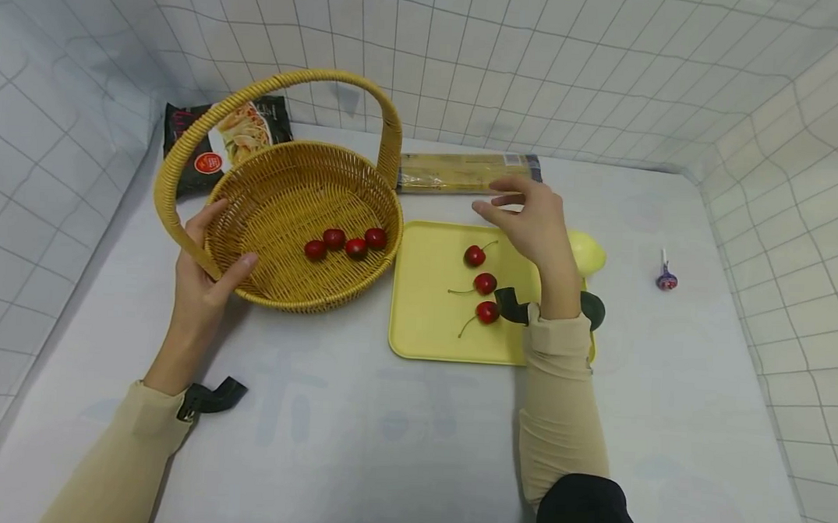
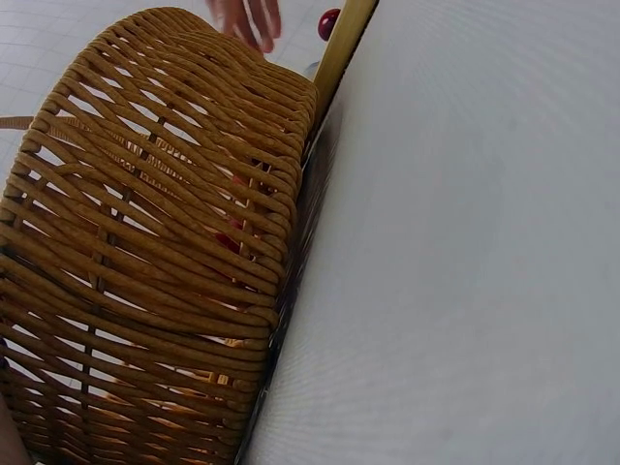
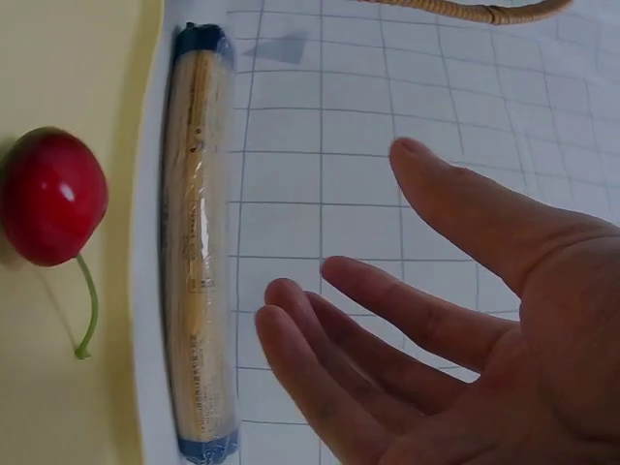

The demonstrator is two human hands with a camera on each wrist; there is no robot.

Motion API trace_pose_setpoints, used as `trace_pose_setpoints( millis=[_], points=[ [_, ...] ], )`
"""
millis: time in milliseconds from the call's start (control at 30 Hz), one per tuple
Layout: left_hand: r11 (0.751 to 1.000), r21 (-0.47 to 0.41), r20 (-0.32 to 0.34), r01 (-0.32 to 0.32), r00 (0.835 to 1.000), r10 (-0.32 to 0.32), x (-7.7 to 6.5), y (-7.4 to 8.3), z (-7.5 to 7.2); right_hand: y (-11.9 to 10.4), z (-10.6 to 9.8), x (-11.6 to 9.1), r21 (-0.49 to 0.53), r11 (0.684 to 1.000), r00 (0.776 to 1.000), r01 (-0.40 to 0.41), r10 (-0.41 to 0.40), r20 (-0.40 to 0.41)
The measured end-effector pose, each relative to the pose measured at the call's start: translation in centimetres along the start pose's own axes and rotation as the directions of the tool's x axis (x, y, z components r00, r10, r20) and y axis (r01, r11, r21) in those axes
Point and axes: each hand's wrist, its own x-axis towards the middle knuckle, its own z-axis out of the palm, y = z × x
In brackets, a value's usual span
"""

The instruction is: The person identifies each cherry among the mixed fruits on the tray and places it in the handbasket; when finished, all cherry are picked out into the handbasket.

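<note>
A woven wicker basket [image 1: 299, 280] with a tall arched handle stands at the left, several red cherries [image 1: 356, 248] lying inside it. My left hand [image 1: 208, 276] grips its left rim by the foot of the handle, thumb over the inner side. In the left wrist view the basket's woven wall [image 2: 165, 232] fills the left half. My right hand [image 1: 529, 216] is over the far part of a yellow tray [image 1: 423, 324], fingers spread and bent a little, nothing between them. Three stemmed cherries [image 1: 484, 283] lie on the tray; one cherry [image 3: 53, 197] shows large in the right wrist view.
Behind the tray lies a clear packet of long dry noodles [image 1: 458, 173]. A black food bag [image 1: 191, 166] sits behind the basket. A yellow-green rounded thing [image 1: 586, 253] and a dark green one [image 1: 592, 310] show beside the right arm. Farther right is a lollipop [image 1: 666, 278].
</note>
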Motion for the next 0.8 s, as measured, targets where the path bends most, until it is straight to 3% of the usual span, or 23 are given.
trace_pose_setpoints(
  millis=[200,433,633,800],
  points=[
    [1.000,0.001,0.003,0.006,1.000,-0.006,-0.1,-0.1,-0.1,1.1,-0.1,0.2,-0.125,0.992,0.978,-0.031,0.056,0.199],
    [1.000,0.017,0.007,0.010,1.000,-0.010,-0.2,-0.2,-0.2,1.9,-0.2,0.5,-0.194,0.981,0.915,0.014,0.066,0.397],
    [1.000,0.013,0.009,0.008,1.000,-0.009,-0.1,-0.2,-0.1,2.3,0.0,0.7,-0.218,0.976,0.888,-0.015,0.114,0.446],
    [1.000,0.007,0.008,0.003,1.000,-0.003,0.0,-0.1,-0.1,2.5,0.3,0.7,-0.228,0.973,0.883,-0.021,0.125,0.453]
  ],
)
